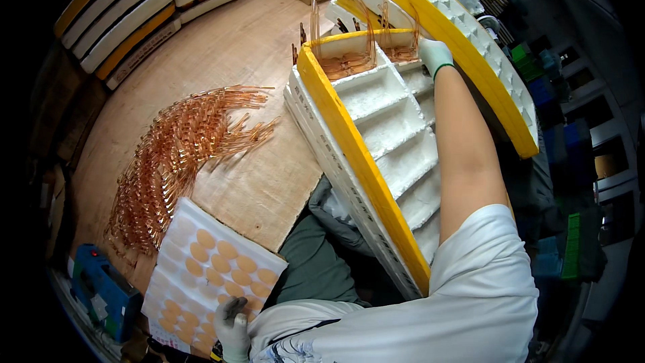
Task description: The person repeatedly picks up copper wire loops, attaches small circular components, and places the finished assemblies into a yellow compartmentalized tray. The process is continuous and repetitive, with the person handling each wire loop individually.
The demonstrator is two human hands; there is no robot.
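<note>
Right hand [437, 56] is at tray's [363, 163] far end, copper pieces [401, 54] just left; left hand [233, 329] overlaps sticker sheet [180, 228]; cannot tell either's grasp.

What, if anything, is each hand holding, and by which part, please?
The right hand is at the foam tray's far end, the left hand by the spotted sheet; whether either grips anything cannot be told.
</note>
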